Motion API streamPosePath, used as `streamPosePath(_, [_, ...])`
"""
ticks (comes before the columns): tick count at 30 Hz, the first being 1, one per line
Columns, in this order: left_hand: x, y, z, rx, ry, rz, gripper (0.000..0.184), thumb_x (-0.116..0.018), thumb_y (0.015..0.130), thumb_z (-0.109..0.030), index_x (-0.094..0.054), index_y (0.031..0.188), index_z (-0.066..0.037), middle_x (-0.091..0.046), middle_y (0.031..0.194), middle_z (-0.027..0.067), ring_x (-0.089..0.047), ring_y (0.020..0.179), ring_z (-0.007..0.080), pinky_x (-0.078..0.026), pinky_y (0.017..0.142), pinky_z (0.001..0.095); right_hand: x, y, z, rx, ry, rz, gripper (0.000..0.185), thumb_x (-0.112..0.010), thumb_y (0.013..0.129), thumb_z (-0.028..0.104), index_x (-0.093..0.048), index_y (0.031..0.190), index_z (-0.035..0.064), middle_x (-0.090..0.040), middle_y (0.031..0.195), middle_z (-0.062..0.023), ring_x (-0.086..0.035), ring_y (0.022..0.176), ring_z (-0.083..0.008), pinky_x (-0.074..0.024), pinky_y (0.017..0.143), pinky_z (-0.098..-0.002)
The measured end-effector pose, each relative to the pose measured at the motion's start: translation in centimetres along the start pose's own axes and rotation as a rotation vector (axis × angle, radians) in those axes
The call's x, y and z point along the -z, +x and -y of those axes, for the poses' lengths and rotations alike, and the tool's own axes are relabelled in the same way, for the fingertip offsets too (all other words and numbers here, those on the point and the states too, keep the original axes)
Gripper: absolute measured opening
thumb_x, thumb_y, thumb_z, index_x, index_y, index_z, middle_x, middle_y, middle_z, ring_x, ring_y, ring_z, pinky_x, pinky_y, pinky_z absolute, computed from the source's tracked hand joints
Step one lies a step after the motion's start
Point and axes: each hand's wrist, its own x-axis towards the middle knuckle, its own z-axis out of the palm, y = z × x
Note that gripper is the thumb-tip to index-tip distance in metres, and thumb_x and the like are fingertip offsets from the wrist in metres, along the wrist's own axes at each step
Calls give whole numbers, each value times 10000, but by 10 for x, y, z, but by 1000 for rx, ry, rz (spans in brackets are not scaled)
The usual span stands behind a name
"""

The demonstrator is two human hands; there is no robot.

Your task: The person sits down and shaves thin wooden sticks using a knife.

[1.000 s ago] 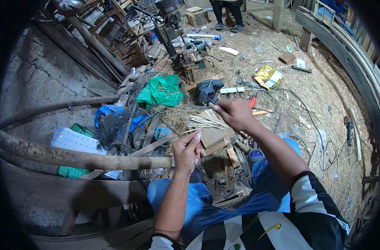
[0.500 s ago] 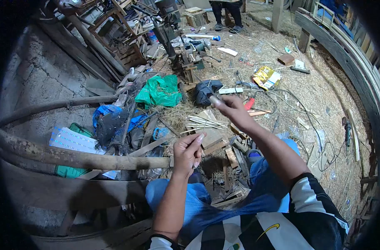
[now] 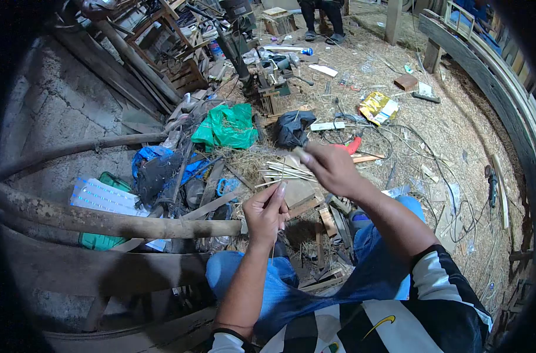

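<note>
My left hand point(image 3: 266, 213) is closed in a pinch on a thin stick point(image 3: 273, 250), whose lower end hangs below my palm. Up and to the right, my right hand point(image 3: 331, 167) is closed, its thumb and fingers pressed on a small object that is blurred and too unclear to name. Behind and between my hands, several thin pale sticks point(image 3: 288, 171) lie across a flat board point(image 3: 300, 192). A black plastic bag point(image 3: 292, 127) sits just beyond my right hand, and a red object point(image 3: 353, 146) lies to its right.
A bamboo pole point(image 3: 132, 226) juts in from the left. Beyond it lie a green plastic bag point(image 3: 225, 126) and a striped sheet point(image 3: 106, 197). Cables, a yellow packet point(image 3: 378, 108) and a power tool point(image 3: 492, 187) are on the right. A seated person's legs point(image 3: 322, 20) show at the top.
The right hand moved slightly up-left, then back right and down. More of the thin stick shows below the left hand, which stays at nearly the same place.
</note>
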Motion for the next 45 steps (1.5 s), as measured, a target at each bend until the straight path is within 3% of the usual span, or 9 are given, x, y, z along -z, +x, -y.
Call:
streamPosePath(1, [2,1,2,-13,1,-21,201,-679,941,-140,-722,1076,2,-575,608,28,-407,373,59,-293,341,210,-2,-5,5,115,-133,-6,336,-540,989,389,-595,898,70,-623,764,-159,-627,739,-389,-459,602,-478])
streamPosePath(5, [5,-1,3,-74,13,-53,202,-693,928,-118,-720,1082,10,-580,610,39,-430,378,64,-310,339,213,-16,-16,15,239,-273,23,295,-556,968,378,-599,878,101,-636,757,-106,-645,680,-354,-474,555,-480])
streamPosePath(9, [8,-3,0,-100,22,-55,199,-701,922,-114,-723,1075,12,-586,612,42,-436,380,63,-319,338,215,-7,-3,5,116,-351,-9,288,-570,957,377,-605,862,108,-634,752,-99,-647,673,-345,-470,532,-479])
streamPosePath(19, [8,3,6,-145,160,-102,225,-705,927,-142,-725,1086,15,-597,620,34,-455,402,48,-346,366,212,-20,-16,20,205,-350,-45,314,-569,952,388,-604,800,116,-645,702,-85,-650,634,-341,-484,529,-479])
streamPosePath(24, [8,-2,7,-195,228,-88,227,-719,915,-131,-726,1084,19,-599,606,28,-449,404,43,-335,366,219,-10,1,3,49,-407,-71,345,-570,955,409,-598,795,104,-648,697,-114,-649,627,-358,-486,537,-487])
streamPosePath(29, [6,-1,2,-169,197,-75,237,-726,910,-131,-721,1083,30,-606,619,34,-449,395,43,-335,364,218,-22,-11,11,113,-343,-16,394,-523,987,422,-602,807,80,-635,678,-153,-640,633,-378,-478,543,-504])
streamPosePath(32, [4,-4,-3,-149,226,-91,234,-729,907,-128,-720,1078,31,-610,624,38,-452,400,44,-341,362,217,-9,0,10,-173,-231,-77,377,-517,990,406,-588,830,72,-618,683,-169,-629,666,-403,-459,558,-509])
streamPosePath(36, [7,1,3,-112,191,-92,227,-730,906,-125,-721,1069,33,-614,630,47,-454,400,49,-343,357,218,-18,-13,15,187,-222,-72,297,-557,965,366,-586,868,87,-630,708,-139,-631,646,-378,-459,552,-500])
streamPosePath(45, [5,0,-4,-25,56,-55,217,-735,897,-125,-727,1057,22,-581,609,34,-418,380,56,-295,342,219,-20,-10,7,151,-317,-56,341,-535,973,418,-575,824,114,-631,702,-114,-634,628,-361,-463,506,-490])
